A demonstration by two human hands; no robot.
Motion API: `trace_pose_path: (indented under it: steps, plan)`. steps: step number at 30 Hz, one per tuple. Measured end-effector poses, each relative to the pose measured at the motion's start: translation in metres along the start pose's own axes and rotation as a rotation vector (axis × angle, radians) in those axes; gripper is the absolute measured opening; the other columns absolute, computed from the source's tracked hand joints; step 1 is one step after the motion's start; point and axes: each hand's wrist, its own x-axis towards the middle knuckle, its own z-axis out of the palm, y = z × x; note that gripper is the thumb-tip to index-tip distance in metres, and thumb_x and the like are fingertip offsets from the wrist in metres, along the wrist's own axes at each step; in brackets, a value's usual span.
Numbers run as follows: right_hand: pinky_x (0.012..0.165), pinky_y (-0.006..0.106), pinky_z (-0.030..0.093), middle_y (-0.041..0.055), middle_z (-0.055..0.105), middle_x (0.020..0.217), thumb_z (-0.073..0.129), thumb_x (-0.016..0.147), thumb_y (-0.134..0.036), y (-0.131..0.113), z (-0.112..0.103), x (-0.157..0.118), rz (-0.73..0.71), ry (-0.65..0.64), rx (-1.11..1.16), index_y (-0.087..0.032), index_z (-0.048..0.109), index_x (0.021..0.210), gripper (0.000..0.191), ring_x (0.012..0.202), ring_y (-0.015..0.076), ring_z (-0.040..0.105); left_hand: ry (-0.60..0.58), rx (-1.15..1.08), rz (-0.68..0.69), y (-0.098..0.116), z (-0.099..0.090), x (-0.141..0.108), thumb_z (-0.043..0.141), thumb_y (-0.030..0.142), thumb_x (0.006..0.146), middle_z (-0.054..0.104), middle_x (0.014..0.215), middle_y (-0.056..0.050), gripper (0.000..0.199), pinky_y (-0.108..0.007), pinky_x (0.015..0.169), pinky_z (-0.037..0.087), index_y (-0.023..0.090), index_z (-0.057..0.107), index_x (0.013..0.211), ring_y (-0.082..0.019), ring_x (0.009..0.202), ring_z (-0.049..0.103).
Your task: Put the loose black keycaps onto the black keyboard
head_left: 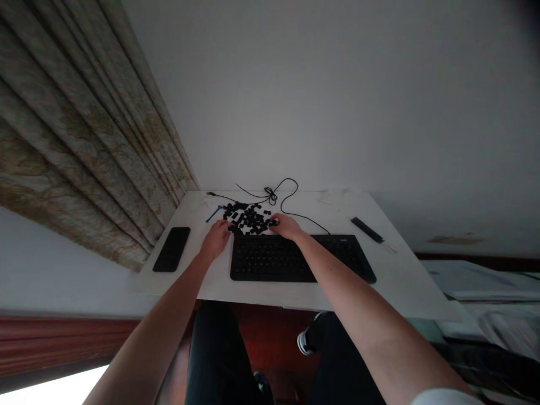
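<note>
A loose pile of small black keycaps [248, 218] lies on the white table behind a black keyboard [270, 259]. My left hand [216, 239] is at the pile's left edge, its fingers bent and slightly apart, touching or almost touching the nearest keycaps. At the right edge of the pile, my right hand [287, 226] has thumb and fingertips closed around a dark keycap [274, 223]. My right forearm passes over the keyboard and covers part of its right half. A thin blue tool [214, 214] rests left of the pile.
A black phone [171, 250] lies on the left of the white table [261, 289]. The keyboard's cable [291, 180] loops behind the pile, near the wall. A dark bar-shaped object with a strap [367, 229] lies at the right. A patterned curtain [84, 112] hangs on the left.
</note>
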Motion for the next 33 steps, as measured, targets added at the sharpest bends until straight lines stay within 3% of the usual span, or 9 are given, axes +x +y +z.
trace_pose_path:
  steps: [3, 9, 16, 19, 24, 28, 33]
  plan:
    - [0.069, 0.026, 0.04, 0.0049, 0.071, 0.102, 0.066, 0.083, -0.034, -0.002, 0.002, 0.004, -0.019, 0.005, -0.013, -0.025, 0.068, 0.109, 0.028, 0.088, 0.0198, 0.064, -0.031, 0.016, -0.003, -0.002, 0.003, 0.008, 0.05, 0.014, 0.088, 0.063, 0.106, -0.008, 0.022, -0.039, 0.099, 0.047, 0.02, 0.066, 0.101, -0.022, 0.104, 0.06]
    - [0.064, 0.027, 0.038, 0.0032, 0.071, 0.096, 0.07, 0.079, -0.04, -0.001, 0.0, 0.011, -0.004, -0.028, 0.01, -0.026, 0.068, 0.105, 0.029, 0.081, 0.0189, 0.063, 0.077, -0.003, -0.094, -0.006, 0.007, 0.008, 0.058, 0.02, 0.086, 0.064, 0.092, -0.006, 0.006, -0.036, 0.085, 0.051, 0.018, 0.064, 0.085, -0.021, 0.089, 0.062]
    - [0.06, 0.025, 0.036, 0.0021, 0.068, 0.091, 0.073, 0.075, -0.034, 0.0, -0.004, 0.009, -0.007, -0.092, 0.106, -0.023, 0.066, 0.108, 0.035, 0.075, 0.016, 0.059, -0.04, 0.011, 0.098, -0.016, -0.007, 0.007, 0.058, 0.03, 0.088, 0.066, 0.101, -0.007, 0.015, -0.037, 0.092, 0.049, 0.021, 0.07, 0.084, -0.022, 0.098, 0.06]
    - [0.059, 0.025, 0.035, 0.0008, 0.066, 0.085, 0.073, 0.075, -0.03, 0.0, -0.004, 0.007, -0.004, -0.097, 0.118, -0.023, 0.065, 0.109, 0.035, 0.071, 0.015, 0.057, 0.001, 0.032, 0.103, -0.021, -0.012, 0.014, 0.057, 0.03, 0.088, 0.067, 0.104, -0.008, 0.017, -0.038, 0.097, 0.047, 0.021, 0.071, 0.088, -0.022, 0.102, 0.06]
    - [0.058, 0.025, 0.033, -0.0003, 0.066, 0.084, 0.074, 0.074, -0.03, -0.001, -0.004, 0.006, 0.01, -0.077, 0.112, -0.024, 0.065, 0.108, 0.036, 0.068, 0.014, 0.056, 0.12, 0.038, -0.087, -0.025, -0.01, 0.049, 0.047, 0.019, 0.09, 0.066, 0.11, -0.011, 0.027, -0.038, 0.102, 0.044, 0.017, 0.069, 0.105, -0.023, 0.109, 0.059]
    - [0.059, 0.025, 0.034, 0.0001, 0.066, 0.085, 0.074, 0.075, -0.029, -0.001, -0.005, 0.006, 0.012, -0.085, 0.123, -0.024, 0.064, 0.109, 0.036, 0.07, 0.0142, 0.057, 0.034, 0.001, -0.289, -0.023, 0.0, 0.076, 0.051, 0.017, 0.087, 0.069, 0.112, -0.012, 0.027, -0.037, 0.101, 0.042, 0.018, 0.07, 0.105, -0.024, 0.11, 0.06]
    - [0.06, 0.025, 0.035, 0.0005, 0.066, 0.086, 0.074, 0.075, -0.031, 0.0, -0.004, 0.007, 0.016, -0.084, 0.114, -0.024, 0.064, 0.109, 0.035, 0.072, 0.0149, 0.058, 0.038, -0.057, -0.374, -0.022, 0.01, 0.087, 0.059, 0.016, 0.082, 0.072, 0.103, -0.012, 0.02, -0.035, 0.094, 0.045, 0.018, 0.072, 0.097, -0.024, 0.103, 0.063]
